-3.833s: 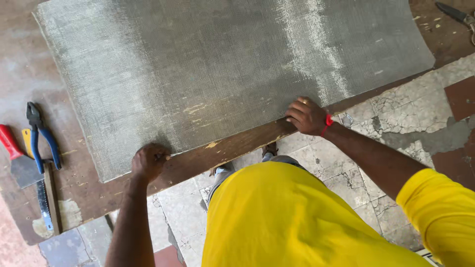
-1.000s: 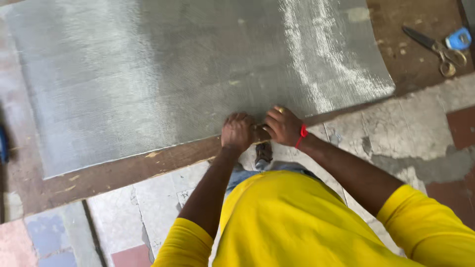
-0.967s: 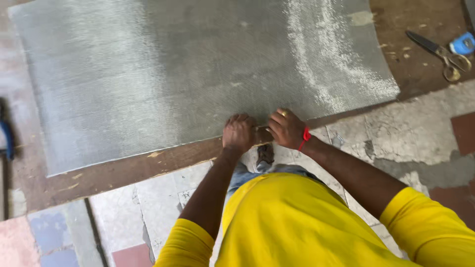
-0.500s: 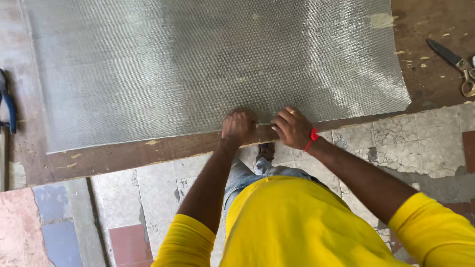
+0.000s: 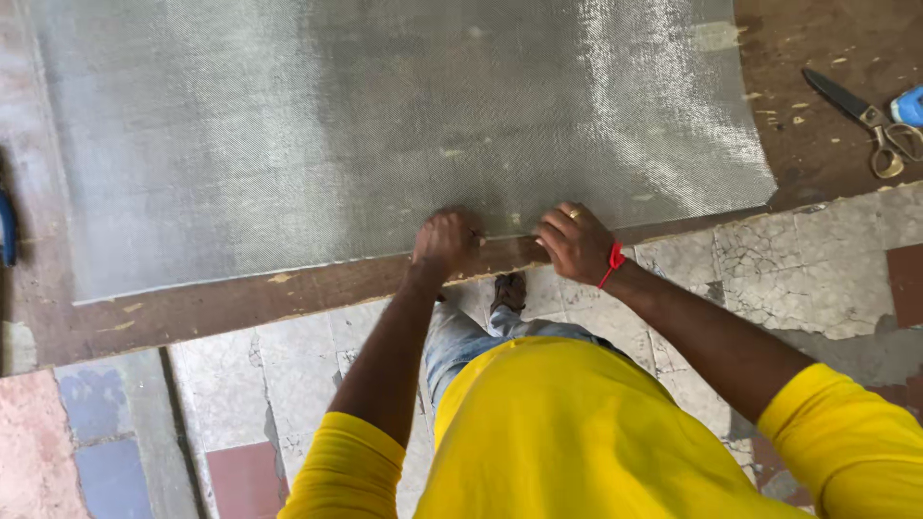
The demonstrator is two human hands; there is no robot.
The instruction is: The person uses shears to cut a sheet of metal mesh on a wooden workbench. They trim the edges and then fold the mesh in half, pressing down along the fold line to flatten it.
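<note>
- I see a worn wooden table above cracked floor tiles.
- Grey mesh covers most of the table; scissors lie right of the mesh.
- My left hand and right hand, fingers curled, pinch the mesh's near edge, close together.

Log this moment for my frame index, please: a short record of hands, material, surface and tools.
left hand: fist on the near edge of the mesh sheet
right hand: fingers curled on the same edge, beside the left
mesh sheet: grey woven, lying flat
workbench: brown, worn wood
scissors: far right on the bench, apart from the sheet
</note>
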